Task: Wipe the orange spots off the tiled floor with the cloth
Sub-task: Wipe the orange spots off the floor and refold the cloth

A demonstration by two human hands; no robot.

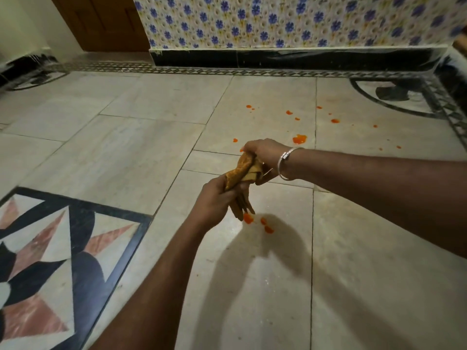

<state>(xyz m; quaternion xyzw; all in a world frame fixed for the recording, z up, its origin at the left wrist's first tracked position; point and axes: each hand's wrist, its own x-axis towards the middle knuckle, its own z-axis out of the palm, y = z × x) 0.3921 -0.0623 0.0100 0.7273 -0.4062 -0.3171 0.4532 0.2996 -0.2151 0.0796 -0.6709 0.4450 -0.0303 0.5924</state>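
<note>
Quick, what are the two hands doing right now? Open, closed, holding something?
Left hand: closed, gripping the lower end of the cloth.
Right hand: closed, gripping the upper end of the same cloth.

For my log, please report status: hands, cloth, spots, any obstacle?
Left hand and right hand grip the cloth. Orange spots on the floor, not yet wiped. No obstacle seen.

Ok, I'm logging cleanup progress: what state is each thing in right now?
cloth: bunched up, held in the air at both ends
left hand: grips the cloth's lower end
right hand: grips the cloth's upper end
orange spots: scattered, not yet wiped
tiled floor: stained with orange beneath and beyond the hands
</note>
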